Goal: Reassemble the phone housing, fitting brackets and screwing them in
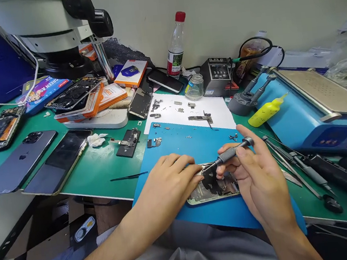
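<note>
An opened phone housing lies on a blue mat, with bare metal and black patches showing inside. My left hand reaches over its left part, fingers bent together and gripping near the upper edge; a small pale bit shows at the fingertips. My right hand is closed on a grey precision screwdriver, forefinger raised by its end cap. The screwdriver slants down to the left, its tip inside the housing near my left fingertips. Whether the tip touches a screw is too small to tell.
Small phone parts lie on white paper beyond the mat. Tweezers rest at its left edge. Phones line the left side, below a microscope. Right are a yellow bottle, a blue machine and several tools.
</note>
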The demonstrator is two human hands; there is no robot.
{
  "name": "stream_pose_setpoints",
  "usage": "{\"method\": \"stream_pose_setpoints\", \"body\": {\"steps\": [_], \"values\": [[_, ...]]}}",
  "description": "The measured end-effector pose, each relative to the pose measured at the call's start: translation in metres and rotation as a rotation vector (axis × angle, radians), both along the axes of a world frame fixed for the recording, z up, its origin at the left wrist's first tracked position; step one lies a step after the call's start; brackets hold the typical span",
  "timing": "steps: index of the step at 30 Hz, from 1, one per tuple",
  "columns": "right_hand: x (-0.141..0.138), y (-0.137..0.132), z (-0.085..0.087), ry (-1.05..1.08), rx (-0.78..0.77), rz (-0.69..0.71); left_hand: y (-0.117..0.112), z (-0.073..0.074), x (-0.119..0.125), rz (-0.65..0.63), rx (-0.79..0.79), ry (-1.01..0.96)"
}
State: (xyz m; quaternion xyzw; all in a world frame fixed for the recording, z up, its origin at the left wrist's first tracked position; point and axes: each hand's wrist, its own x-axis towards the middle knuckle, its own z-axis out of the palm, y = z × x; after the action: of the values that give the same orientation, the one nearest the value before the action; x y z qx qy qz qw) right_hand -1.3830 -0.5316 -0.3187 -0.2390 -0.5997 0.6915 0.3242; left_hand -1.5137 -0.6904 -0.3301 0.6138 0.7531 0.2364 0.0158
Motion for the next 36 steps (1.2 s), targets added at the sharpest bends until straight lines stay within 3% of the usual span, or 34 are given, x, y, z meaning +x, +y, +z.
{"method": "stream_pose_setpoints", "body": {"steps": [7, 36], "values": [[-0.0025, -0.0024, -0.0042, -0.034, 0.090, 0.020, 0.0000, -0.0045, 0.0022, 0.024, 0.061, 0.041], [0.0010, 0.0010, -0.0036, -0.026, 0.038, -0.004, -0.0004, -0.0076, 0.0048, 0.049, 0.087, 0.052]]}}
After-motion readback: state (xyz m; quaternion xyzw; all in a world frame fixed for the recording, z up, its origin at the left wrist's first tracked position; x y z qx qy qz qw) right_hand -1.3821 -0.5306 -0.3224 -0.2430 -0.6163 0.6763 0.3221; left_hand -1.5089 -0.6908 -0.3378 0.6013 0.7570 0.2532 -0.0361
